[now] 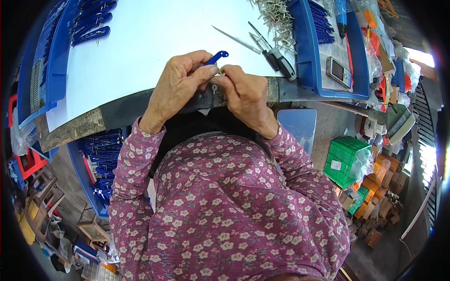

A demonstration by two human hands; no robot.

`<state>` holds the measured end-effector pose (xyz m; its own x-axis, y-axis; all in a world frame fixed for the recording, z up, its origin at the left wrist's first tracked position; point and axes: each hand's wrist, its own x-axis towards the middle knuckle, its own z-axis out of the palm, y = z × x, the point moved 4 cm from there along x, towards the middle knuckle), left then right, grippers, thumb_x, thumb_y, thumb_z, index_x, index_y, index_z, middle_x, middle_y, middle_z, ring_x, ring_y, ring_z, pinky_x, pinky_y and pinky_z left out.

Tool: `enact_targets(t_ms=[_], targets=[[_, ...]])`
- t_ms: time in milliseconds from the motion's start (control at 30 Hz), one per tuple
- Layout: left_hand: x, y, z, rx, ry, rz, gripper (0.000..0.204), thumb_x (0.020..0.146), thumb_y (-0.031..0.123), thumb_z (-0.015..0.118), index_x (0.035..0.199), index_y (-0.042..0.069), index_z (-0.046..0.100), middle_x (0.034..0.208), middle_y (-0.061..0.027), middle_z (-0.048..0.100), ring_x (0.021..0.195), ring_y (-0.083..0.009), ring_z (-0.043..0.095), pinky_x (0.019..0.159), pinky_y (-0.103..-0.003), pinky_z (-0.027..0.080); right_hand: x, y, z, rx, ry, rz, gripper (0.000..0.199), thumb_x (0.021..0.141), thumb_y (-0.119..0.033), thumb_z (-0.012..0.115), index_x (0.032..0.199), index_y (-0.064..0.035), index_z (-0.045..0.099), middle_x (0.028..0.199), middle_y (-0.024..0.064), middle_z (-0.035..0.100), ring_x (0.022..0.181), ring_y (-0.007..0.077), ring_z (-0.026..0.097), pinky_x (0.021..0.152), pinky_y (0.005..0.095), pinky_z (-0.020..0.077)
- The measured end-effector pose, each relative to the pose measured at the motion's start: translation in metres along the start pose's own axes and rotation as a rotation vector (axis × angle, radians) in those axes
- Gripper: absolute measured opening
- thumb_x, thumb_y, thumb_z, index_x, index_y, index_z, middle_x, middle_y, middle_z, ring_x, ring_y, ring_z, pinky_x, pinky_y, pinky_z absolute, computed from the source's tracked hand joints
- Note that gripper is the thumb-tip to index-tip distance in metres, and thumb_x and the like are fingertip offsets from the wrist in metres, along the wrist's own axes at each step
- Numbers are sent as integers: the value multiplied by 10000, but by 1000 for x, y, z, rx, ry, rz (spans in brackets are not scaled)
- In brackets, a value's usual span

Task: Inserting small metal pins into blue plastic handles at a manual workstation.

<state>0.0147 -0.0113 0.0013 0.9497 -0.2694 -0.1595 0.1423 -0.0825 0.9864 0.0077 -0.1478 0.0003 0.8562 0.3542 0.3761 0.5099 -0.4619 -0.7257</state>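
My left hand (176,84) is closed on a slim blue plastic handle (216,58), whose end with small holes sticks out past the thumb. Close beside it, my right hand (248,96) pinches at the lower end of the handle. A bit of something pale and small shows between the fingertips, too hidden to name. Both hands are over the front edge of a white-topped worktable (154,47). To their right lie tweezers (257,37), a thin pointed metal tool (234,39) and a black-and-grey handled tool (282,62).
A heap of small metal parts (276,18) lies at the back. Finished-looking blue handles (91,23) sit at back left. Blue trays (307,70) stand on both sides, the right one holding a mobile phone (339,71). Below left is a bin of blue handles (105,159); a green crate (344,159) stands right.
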Motion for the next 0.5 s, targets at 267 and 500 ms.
enact_targets(t_ms=[267,500], targets=[[1,-2,-2,-43,-31,-46,178,839,192,537,757,39,577,530,39,442,456,-24,370,417,-167,279,-1,14,-2,877,-286,619,257,889,-215,486,824,17,577,526,16,497,386,34,313,369,173,232],[-1,8,4,-34,-86,-42,174,845,187,526,771,36,569,539,38,440,458,-27,368,417,-166,277,-7,14,1,1233,-296,749,242,875,-197,508,818,27,578,500,9,466,390,30,321,372,157,241]])
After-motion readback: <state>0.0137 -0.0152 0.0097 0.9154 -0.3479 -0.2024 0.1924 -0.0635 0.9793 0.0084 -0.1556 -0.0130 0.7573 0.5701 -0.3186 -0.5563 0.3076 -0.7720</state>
